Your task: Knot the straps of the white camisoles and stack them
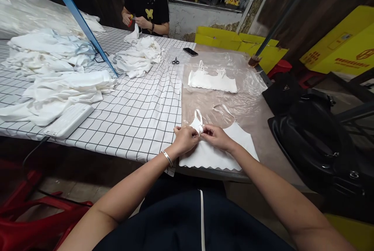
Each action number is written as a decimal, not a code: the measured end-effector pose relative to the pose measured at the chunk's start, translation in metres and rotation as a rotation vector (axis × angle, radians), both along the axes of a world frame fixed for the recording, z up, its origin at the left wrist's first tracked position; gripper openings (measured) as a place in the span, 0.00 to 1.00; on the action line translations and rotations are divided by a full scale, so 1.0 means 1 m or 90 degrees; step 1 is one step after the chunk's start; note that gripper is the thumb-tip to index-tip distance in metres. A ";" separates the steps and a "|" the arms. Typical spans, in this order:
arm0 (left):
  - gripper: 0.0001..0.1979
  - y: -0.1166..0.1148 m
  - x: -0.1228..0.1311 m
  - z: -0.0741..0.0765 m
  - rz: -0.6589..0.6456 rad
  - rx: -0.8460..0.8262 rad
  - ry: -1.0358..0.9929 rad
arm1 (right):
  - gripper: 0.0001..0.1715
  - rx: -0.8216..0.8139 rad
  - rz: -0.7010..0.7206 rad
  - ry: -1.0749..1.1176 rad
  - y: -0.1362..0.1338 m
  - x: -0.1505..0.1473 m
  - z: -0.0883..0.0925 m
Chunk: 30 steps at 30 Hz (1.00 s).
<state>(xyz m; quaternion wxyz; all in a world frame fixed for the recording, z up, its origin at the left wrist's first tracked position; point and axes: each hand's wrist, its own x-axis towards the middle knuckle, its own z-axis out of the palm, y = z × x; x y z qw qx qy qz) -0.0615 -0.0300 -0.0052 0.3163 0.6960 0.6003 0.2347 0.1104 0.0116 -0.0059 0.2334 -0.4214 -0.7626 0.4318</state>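
Observation:
A white camisole top (230, 147) with a scalloped hem lies flat at the table's near edge. My left hand (184, 139) and my right hand (216, 137) meet over its left shoulder strap (198, 121), both pinched shut on the strap where it joins the top. The other strap (222, 108) lies loose on the table. A metal bangle sits on my left wrist.
A second white top (212, 81) lies farther back on clear plastic sheeting (248, 87). Scissors (175, 61) and a phone (190, 52) rest beyond it. Piles of white garments (58, 87) cover the checked cloth. Opposite, a person (146, 9) handles fabric. A black bag (315, 138) sits to the right.

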 end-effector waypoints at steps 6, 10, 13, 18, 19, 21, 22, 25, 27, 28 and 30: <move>0.06 -0.002 0.003 0.000 -0.009 0.037 0.104 | 0.08 -0.176 -0.122 0.114 0.000 -0.017 0.006; 0.12 -0.023 0.005 -0.006 0.008 0.223 0.232 | 0.11 -0.449 -0.217 0.278 0.020 -0.031 0.028; 0.13 -0.045 0.004 -0.020 -0.170 0.335 0.284 | 0.10 -0.545 -0.270 0.342 0.050 -0.040 0.045; 0.28 -0.067 -0.004 -0.032 -0.316 0.339 0.309 | 0.16 -0.485 -0.241 0.191 0.100 -0.058 0.051; 0.30 -0.068 -0.005 -0.031 -0.324 0.334 0.315 | 0.17 -0.459 -0.225 0.143 0.106 -0.062 0.050; 0.33 -0.068 -0.006 -0.029 -0.332 0.320 0.321 | 0.16 -0.425 -0.202 0.064 0.114 -0.071 0.045; 0.35 -0.068 -0.006 -0.028 -0.334 0.314 0.322 | 0.15 -0.415 -0.197 0.036 0.116 -0.074 0.043; 0.36 -0.067 -0.007 -0.025 -0.339 0.298 0.322 | 0.13 -0.361 -0.200 -0.059 0.124 -0.075 0.043; 0.37 -0.067 -0.008 -0.023 -0.349 0.284 0.320 | 0.13 -0.287 -0.230 -0.128 0.133 -0.062 0.050; 0.37 -0.066 -0.008 -0.021 -0.352 0.276 0.319 | 0.14 -0.239 -0.256 -0.164 0.138 -0.049 0.055; 0.37 -0.064 -0.005 -0.016 -0.355 0.268 0.311 | 0.14 -0.151 -0.313 -0.241 0.148 -0.014 0.067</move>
